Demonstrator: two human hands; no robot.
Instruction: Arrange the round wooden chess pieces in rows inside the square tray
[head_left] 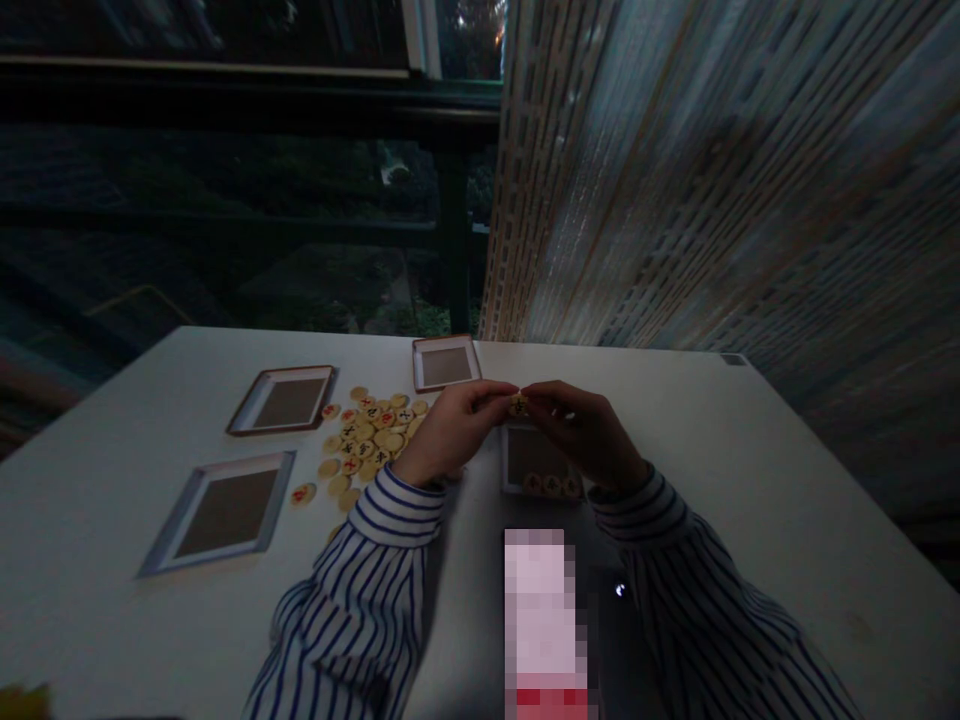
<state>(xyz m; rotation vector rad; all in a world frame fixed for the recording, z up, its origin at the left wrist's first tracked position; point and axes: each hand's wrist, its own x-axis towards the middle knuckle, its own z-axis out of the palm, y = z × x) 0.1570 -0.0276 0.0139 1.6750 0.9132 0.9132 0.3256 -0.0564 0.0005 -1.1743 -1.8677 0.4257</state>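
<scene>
A cluster of discs [367, 437] is spread on the surface [690, 425], with two trays [291, 402] placed to its left. A third tray [445, 366] is positioned behind; three discs [553, 485] are lined inside a fourth tray [534, 450], at right.

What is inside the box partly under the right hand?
The box shows three pieces along its near side. The right hand hides its far right part; anything there is unseen.

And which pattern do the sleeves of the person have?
The sleeves are white with dark blue stripes, best seen in the head view.
</scene>
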